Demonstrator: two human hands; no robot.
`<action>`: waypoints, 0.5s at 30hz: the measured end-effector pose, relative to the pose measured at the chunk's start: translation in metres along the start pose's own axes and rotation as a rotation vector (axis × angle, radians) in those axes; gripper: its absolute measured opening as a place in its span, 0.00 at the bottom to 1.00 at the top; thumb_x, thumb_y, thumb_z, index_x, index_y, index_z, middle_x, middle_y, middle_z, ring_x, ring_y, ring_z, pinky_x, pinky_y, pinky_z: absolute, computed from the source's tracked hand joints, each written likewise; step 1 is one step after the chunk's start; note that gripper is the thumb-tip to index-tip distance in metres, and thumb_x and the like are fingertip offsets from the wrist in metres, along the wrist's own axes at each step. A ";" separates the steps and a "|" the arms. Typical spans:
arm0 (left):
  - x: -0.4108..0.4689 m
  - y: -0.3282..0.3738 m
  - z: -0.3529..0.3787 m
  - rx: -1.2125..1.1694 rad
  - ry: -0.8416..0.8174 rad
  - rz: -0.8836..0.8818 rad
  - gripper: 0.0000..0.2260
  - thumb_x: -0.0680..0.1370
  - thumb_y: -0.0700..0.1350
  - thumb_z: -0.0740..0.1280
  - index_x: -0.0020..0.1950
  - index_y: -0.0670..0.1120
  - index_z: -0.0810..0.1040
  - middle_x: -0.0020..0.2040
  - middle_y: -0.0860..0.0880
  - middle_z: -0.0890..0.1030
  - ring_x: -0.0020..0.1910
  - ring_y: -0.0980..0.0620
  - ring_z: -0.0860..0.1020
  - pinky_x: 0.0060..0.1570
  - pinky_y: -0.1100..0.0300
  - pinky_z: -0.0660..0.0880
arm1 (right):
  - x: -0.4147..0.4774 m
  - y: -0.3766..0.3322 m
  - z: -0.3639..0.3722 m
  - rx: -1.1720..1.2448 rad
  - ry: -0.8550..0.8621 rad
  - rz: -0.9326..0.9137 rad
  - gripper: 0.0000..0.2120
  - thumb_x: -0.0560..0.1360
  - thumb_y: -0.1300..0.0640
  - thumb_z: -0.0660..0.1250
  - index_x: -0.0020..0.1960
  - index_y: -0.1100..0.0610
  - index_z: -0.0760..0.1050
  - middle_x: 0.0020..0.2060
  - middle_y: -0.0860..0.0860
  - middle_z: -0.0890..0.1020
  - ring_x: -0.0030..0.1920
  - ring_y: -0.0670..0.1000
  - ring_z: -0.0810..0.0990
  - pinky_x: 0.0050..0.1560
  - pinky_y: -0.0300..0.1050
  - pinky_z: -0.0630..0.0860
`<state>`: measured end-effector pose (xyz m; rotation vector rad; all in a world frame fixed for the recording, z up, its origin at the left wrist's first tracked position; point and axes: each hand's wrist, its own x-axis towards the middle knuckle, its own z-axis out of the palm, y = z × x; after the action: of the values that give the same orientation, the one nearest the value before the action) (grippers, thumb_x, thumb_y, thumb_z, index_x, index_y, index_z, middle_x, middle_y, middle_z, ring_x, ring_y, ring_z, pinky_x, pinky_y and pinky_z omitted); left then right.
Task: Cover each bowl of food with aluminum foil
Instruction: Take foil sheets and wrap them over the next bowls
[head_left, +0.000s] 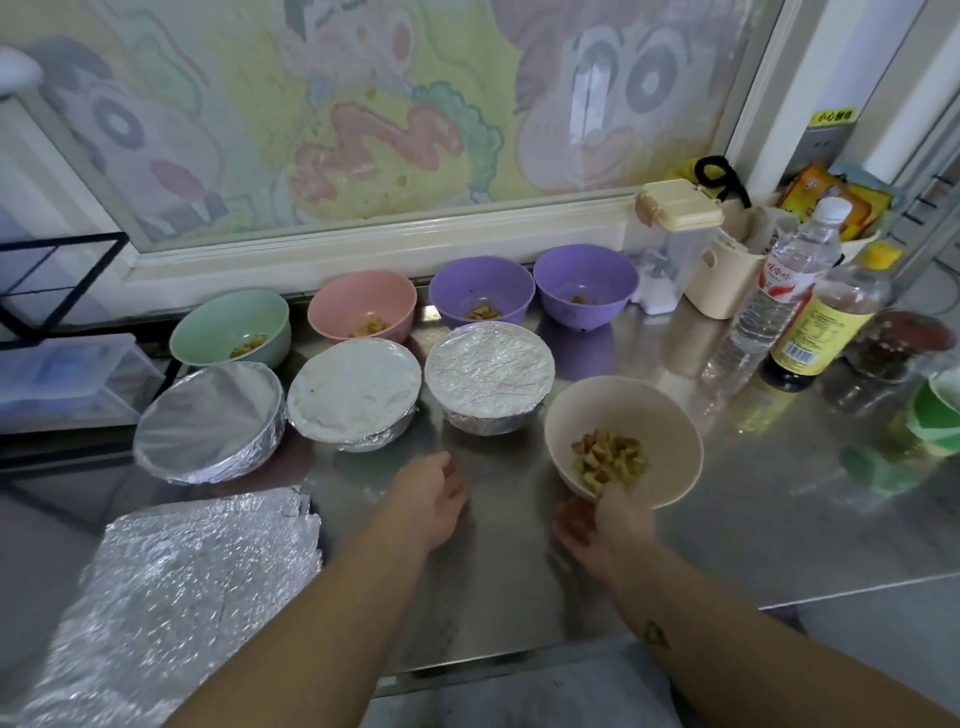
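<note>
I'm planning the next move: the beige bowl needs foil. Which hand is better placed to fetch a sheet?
Left. The left hand is free and nearer the foil sheets at the near left, while the right hand grips the near rim of the beige bowl.

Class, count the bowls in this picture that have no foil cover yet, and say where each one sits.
5. Back row, left to right: green bowl, pink bowl, left purple bowl, right purple bowl. Front right: beige bowl, gripped by the right hand. None looks hidden.
</note>
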<state>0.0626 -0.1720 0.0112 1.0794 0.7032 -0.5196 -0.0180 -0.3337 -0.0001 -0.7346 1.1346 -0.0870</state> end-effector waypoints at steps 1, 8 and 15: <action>-0.004 -0.002 -0.004 0.015 -0.006 -0.012 0.07 0.83 0.37 0.59 0.46 0.45 0.73 0.42 0.46 0.73 0.41 0.51 0.73 0.46 0.56 0.70 | -0.007 0.008 -0.001 0.002 -0.007 0.008 0.15 0.80 0.63 0.55 0.63 0.55 0.73 0.45 0.58 0.78 0.39 0.55 0.78 0.38 0.51 0.77; -0.028 -0.006 -0.046 0.140 -0.041 0.051 0.10 0.84 0.42 0.61 0.65 0.47 0.73 0.58 0.47 0.76 0.56 0.48 0.76 0.59 0.52 0.70 | -0.047 0.061 0.007 -0.055 -0.015 0.045 0.13 0.82 0.61 0.59 0.65 0.56 0.72 0.42 0.57 0.79 0.38 0.55 0.79 0.44 0.54 0.81; -0.044 0.012 -0.142 0.705 0.022 0.400 0.15 0.83 0.40 0.61 0.68 0.47 0.76 0.62 0.48 0.80 0.57 0.52 0.79 0.52 0.60 0.74 | -0.089 0.106 0.034 -0.141 -0.077 0.046 0.08 0.81 0.50 0.68 0.50 0.55 0.75 0.43 0.56 0.82 0.42 0.56 0.81 0.53 0.57 0.79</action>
<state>0.0041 -0.0348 0.0088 1.8391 0.2973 -0.4118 -0.0602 -0.1985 0.0164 -0.8298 1.0910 0.0598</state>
